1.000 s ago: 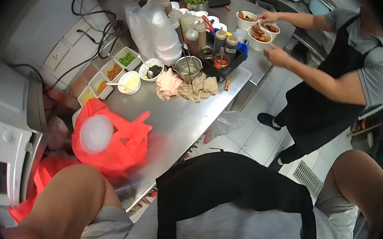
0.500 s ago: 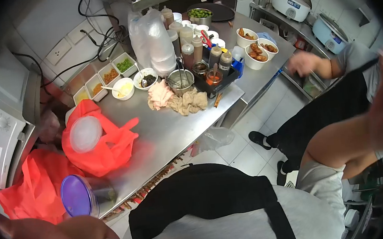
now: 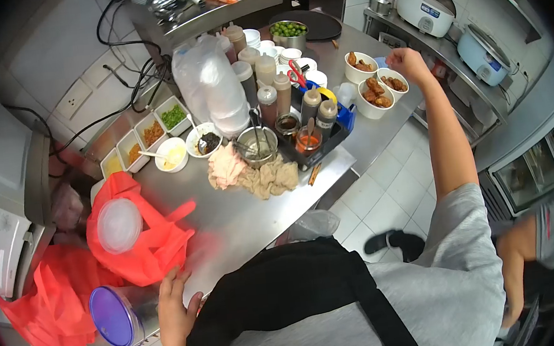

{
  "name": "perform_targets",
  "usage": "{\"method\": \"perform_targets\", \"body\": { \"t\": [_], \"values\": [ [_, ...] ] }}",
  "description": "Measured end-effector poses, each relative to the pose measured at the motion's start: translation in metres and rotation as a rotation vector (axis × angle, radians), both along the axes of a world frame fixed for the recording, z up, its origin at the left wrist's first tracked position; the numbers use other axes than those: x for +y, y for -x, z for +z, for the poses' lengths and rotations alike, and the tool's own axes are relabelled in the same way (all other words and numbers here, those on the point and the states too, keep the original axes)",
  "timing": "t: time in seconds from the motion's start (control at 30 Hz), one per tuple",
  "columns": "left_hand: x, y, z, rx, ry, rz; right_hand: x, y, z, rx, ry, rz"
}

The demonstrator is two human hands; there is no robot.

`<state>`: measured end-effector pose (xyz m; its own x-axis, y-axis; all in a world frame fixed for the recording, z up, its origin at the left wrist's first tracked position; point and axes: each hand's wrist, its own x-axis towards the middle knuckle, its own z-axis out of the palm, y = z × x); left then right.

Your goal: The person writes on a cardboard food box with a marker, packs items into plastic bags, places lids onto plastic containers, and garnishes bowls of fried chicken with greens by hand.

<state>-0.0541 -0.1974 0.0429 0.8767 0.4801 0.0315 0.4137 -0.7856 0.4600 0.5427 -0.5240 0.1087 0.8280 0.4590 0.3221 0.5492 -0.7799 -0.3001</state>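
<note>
My right hand (image 3: 408,65) reaches out at the upper right, fingers curled, just above a white bowl of fried pieces (image 3: 393,82); whether it holds anything is too small to tell. Beside that bowl stand two more white bowls of browned food, a front one (image 3: 375,97) and a back one (image 3: 361,66). My left hand (image 3: 175,309) is at the counter's near edge, thumb apart from the fingers, holding nothing. It is nearest to a clear tub with a purple lid (image 3: 114,317) and a red bag (image 3: 141,253) with a round clear lid (image 3: 119,225) on it.
Sauce bottles (image 3: 268,100), a metal pot (image 3: 258,148) and cloths (image 3: 271,177) crowd the steel counter (image 3: 241,220). Trays of toppings (image 3: 152,133) line the wall. A co-worker's arm (image 3: 519,263) shows at the lower right; cookers (image 3: 427,12) stand at the back right.
My right arm has extended to the bowls, and my left hand has come into view by the counter edge. The co-worker has moved from beside the bowls to the lower right.
</note>
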Motion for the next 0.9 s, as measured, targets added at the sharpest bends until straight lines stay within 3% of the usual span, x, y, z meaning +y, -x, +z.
{"method": "perform_targets", "body": {
  "t": [0.13, 0.27, 0.43, 0.57, 0.67, 0.7, 0.73, 0.8, 0.83, 0.87, 0.9],
  "values": [
    [-0.023, -0.036, -0.01, 0.102, 0.016, 0.116, -0.025, -0.089, -0.05, -0.088, -0.056, -0.065],
    [-0.068, -0.108, -0.01, 0.043, 0.054, 0.059, -0.038, -0.157, -0.1, -0.047, 0.064, -0.05],
    [-0.111, -0.177, -0.013, 0.06, 0.14, 0.039, -0.038, -0.206, -0.148, 0.168, 0.267, 0.054],
    [-0.138, -0.191, -0.012, 0.12, 0.122, 0.187, -0.032, -0.231, -0.149, 0.447, 0.363, 0.132],
    [-0.149, -0.192, -0.017, 0.16, 0.107, 0.26, -0.036, -0.259, -0.161, 0.441, 0.312, 0.289],
    [-0.148, -0.189, -0.022, 0.155, 0.098, 0.257, -0.036, -0.27, -0.17, 0.553, 0.202, 0.247],
    [-0.147, -0.189, -0.026, 0.13, 0.122, 0.297, -0.032, -0.26, -0.16, 0.402, 0.189, 0.429],
    [-0.143, -0.18, -0.039, 0.071, 0.113, 0.352, -0.033, -0.282, -0.171, 0.213, 0.335, 0.488],
    [-0.144, -0.173, -0.042, 0.119, 0.092, 0.428, -0.026, -0.281, -0.158, 0.291, 0.376, 0.327],
    [-0.141, -0.159, -0.058, 0.13, 0.042, 0.522, -0.024, -0.269, -0.144, 0.145, 0.287, 0.267],
    [-0.137, -0.149, -0.066, 0.142, 0.097, 0.66, -0.035, -0.317, -0.165, 0.079, 0.196, 0.347]
  ]
}}
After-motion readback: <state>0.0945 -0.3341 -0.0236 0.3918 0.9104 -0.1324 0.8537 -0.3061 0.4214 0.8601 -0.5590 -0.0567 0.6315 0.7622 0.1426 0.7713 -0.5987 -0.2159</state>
